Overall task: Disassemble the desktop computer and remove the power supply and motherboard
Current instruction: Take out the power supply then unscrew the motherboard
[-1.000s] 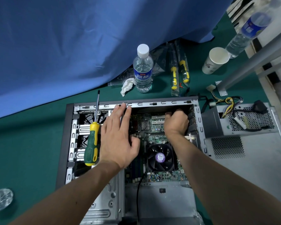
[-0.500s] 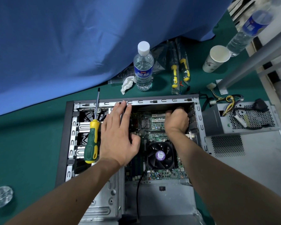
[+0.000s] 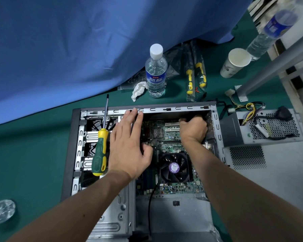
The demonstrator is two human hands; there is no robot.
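Observation:
The open computer case (image 3: 164,109) lies flat on the green table. Inside it sits the green motherboard (image 3: 171,145) with its black CPU fan (image 3: 174,167). My left hand (image 3: 128,145) lies flat over the board's left edge; its fingers are straight and reach the case's far rail, and its thumb touches the board. My right hand (image 3: 192,130) is curled at the board's far right corner and grips it there; its fingertips are hidden. The grey power supply (image 3: 262,128) lies outside the case to the right, with its cables loose.
A green-and-yellow screwdriver (image 3: 100,154) rests on the drive cage beside my left hand. Behind the case stand a water bottle (image 3: 156,74), a crumpled tissue (image 3: 138,89), bagged screwdrivers (image 3: 196,75) and a paper cup (image 3: 234,63). The side panel (image 3: 278,172) lies on the right.
Both hands stay where they were on the motherboard; only the view has shifted slightly.

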